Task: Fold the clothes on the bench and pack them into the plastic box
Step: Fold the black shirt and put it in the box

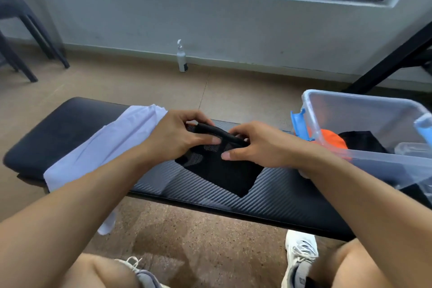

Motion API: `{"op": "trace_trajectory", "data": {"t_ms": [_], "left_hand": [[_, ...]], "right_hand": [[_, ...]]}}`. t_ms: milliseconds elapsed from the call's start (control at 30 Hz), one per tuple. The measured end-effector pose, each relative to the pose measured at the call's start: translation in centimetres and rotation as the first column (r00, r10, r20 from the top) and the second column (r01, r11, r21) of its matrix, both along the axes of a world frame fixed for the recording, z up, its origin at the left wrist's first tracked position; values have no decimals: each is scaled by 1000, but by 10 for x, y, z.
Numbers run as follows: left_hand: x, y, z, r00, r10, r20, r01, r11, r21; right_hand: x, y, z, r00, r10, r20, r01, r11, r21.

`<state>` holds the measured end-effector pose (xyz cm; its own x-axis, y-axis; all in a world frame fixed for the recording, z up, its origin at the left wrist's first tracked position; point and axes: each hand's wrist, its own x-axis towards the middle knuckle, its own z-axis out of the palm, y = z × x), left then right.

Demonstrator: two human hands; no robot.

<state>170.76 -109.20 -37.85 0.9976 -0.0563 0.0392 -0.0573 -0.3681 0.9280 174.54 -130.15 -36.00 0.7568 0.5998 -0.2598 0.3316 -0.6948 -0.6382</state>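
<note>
A black mesh garment point(222, 172) lies on the middle of the black bench point(292, 196), its thick waistband lifted at the far edge. My left hand point(177, 135) pinches the left end of that waistband. My right hand point(261, 145) pinches the right end, thumb pressed on the fabric. A white garment point(109, 145) lies unfolded on the bench to the left, one end hanging over the front edge. The clear plastic box point(364, 110) with blue latches stands on the bench's right end. It holds an orange item point(334, 140) and a black item point(362, 142).
A white bottle point(181, 57) stands on the floor by the far wall. Dark chair legs point(28, 37) are at the far left and a black frame leg point(392, 61) at the far right. My knees and white shoes point(301, 255) are below the bench.
</note>
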Motion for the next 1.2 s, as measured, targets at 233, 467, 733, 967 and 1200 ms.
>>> {"op": "trace_trajectory", "data": {"t_ms": [233,467,733,967,1200], "left_hand": [[31,-65,49,978,-6,211,25,996,-90],[68,-159,45,973,-67,220,61,998,34],[64,-203,-6,988,-151,22,133,921,366],[54,-197,6,989,-149,-11,134,851,508],[48,-179,3,990,-143,3,123,866,484]], "right_hand": [[2,-56,52,953,-241,184,210,962,174],[33,-163,98,769,-627,129,562,758,333],[48,-204,47,556,-767,-321,831,520,199],[51,-196,28,453,-663,-596,853,516,75],[47,-169,17,457,-662,-593,803,594,-44]]}}
